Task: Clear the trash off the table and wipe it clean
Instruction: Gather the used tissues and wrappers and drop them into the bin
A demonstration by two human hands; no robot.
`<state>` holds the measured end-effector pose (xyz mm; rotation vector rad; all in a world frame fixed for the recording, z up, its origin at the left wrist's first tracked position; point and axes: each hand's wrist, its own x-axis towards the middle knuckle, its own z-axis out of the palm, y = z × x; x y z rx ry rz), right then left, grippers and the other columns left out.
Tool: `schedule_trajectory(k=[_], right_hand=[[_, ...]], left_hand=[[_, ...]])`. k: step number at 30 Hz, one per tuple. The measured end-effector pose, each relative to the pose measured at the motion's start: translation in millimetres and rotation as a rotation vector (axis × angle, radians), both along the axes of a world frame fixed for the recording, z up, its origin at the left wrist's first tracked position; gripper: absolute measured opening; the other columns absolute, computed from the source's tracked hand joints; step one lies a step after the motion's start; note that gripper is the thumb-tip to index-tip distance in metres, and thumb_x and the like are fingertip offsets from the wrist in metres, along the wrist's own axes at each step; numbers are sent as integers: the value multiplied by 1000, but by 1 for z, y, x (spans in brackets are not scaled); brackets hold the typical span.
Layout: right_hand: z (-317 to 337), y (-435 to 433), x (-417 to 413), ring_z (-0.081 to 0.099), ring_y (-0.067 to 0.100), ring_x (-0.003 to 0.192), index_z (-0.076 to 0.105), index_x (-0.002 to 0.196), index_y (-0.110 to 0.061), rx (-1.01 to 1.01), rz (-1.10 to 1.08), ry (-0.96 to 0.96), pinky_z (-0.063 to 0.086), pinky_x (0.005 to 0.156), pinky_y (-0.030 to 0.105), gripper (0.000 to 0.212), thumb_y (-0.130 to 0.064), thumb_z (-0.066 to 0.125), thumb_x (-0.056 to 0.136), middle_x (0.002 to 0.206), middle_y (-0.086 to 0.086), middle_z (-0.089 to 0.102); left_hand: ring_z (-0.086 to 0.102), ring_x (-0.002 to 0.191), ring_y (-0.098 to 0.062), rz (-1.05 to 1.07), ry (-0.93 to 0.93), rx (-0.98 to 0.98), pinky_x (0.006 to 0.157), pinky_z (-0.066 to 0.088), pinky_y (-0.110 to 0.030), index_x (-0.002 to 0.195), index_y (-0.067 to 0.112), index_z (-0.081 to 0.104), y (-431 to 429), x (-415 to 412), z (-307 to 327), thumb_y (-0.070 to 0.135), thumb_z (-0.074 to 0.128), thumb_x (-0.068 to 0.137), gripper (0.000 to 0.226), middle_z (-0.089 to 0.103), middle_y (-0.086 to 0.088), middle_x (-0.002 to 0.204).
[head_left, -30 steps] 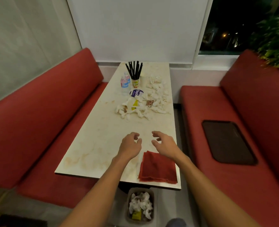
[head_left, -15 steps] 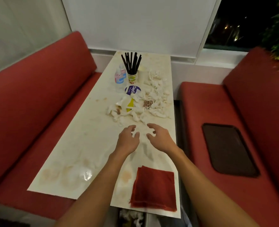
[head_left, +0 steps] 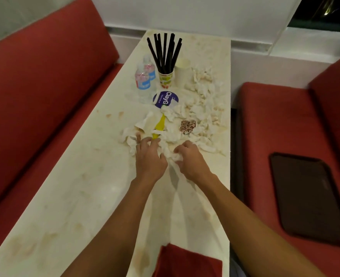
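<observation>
**A:** Looks like the clearing step, wiping not yet begun. Digging into the crumpled tissues (head_left: 201,114) on the near side of the straw cup (head_left: 165,78), on the table (head_left: 75,186).

**B:** Raking with the left hand (head_left: 150,156), fingers bent down into the heap's near edge. Clutching a soft wad with the right hand (head_left: 191,159), fingers curled round it.

**A:** Calls next for bunching the loose pieces together and lifting without shedding scraps. Light, limp paper, likely to trail and drop.

**B:** Worth noting a glossy yellow wrapper (head_left: 160,124) and a patterned scrap (head_left: 188,125) in the heap, nearer than the cup. Slicker stuff, apt to slide out.

**A:** Just left of the cup, clear plastic bottles (head_left: 144,80). Just in front of it, a round printed lid (head_left: 165,98).

**B:** Then the wiping: smooth, pale, stone-look top, smeared with brownish stains. Far nearer than the cup, at the near edge, a folded red cloth (head_left: 187,262), untouched.
</observation>
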<state>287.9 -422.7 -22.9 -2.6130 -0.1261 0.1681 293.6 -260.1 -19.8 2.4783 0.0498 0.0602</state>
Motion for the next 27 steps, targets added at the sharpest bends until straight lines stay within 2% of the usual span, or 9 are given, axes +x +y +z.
schedule_trajectory(k=[3, 8, 10, 13, 16, 19, 23, 25, 27], right_hand=[[-4, -9, -5, 51, 21, 96, 71, 110, -11, 109, -51, -34, 35, 71, 14, 26, -2, 75, 86, 104, 0, 51], [7, -19, -12, 52, 11, 98, 69, 113, -16, 297, -204, -62, 36, 82, 18, 25, -7, 74, 90, 108, -4, 58], [12, -19, -18, 56, 10, 102, 65, 116, -18, 374, -272, -53, 40, 86, 19, 27, -10, 75, 92, 112, -5, 62], [16, -16, -28, 59, 13, 95, 64, 113, -21, 460, -354, -40, 49, 83, 26, 25, -14, 77, 93, 111, -7, 64], [21, -8, -42, 58, 5, 83, 66, 111, -22, 531, -411, -40, 49, 75, 21, 23, -18, 79, 92, 107, -10, 65], [29, 10, -57, 59, 1, 75, 69, 104, -21, 654, -422, -66, 47, 68, 13, 26, -19, 86, 85, 100, -11, 69], [31, 43, -67, 66, 6, 75, 79, 93, -21, 702, -371, -22, 52, 70, 17, 12, -18, 86, 84, 87, -11, 76], [31, 48, -65, 70, 6, 81, 84, 97, -24, 692, -294, 98, 55, 77, 22, 9, -19, 79, 91, 88, -10, 78], [30, 42, -59, 71, 8, 86, 84, 102, -29, 692, -202, 215, 55, 81, 24, 15, -21, 74, 95, 94, -12, 79]], left_hand=[[36, 143, -35, -57, -33, 146, 110, 40, -51, 140, 21, 63, -3, 7, -5, 22, 74, 85, 57, 54, -5, 146], [49, 119, -31, -81, -28, 134, 99, 39, -43, 132, 23, 66, -11, 4, -9, 25, 74, 88, 45, 64, 0, 128], [53, 111, -30, -65, -40, 58, 94, 43, -44, 125, 21, 69, -11, -1, -9, 21, 74, 89, 36, 68, 1, 115], [55, 101, -26, -16, -41, -54, 87, 48, -43, 116, 21, 71, -9, -13, -11, 18, 73, 91, 25, 69, 5, 100], [56, 100, -20, 49, -62, -149, 86, 50, -35, 116, 22, 71, -6, -29, -12, 14, 65, 95, 22, 64, 6, 102], [63, 97, -8, 181, -15, -438, 84, 49, -17, 115, 22, 72, -5, -47, 4, 20, 56, 104, 20, 67, 8, 108], [68, 102, -7, 242, 298, -822, 88, 54, -26, 115, 28, 73, -8, -56, 23, 37, 46, 107, 30, 73, 9, 109], [65, 104, -1, 291, 325, -864, 85, 51, -23, 118, 26, 74, -4, -59, 24, 31, 43, 107, 33, 72, 11, 112], [64, 106, -4, 377, 306, -837, 87, 51, -25, 119, 24, 74, 3, -61, 19, 24, 40, 106, 36, 71, 11, 113]])
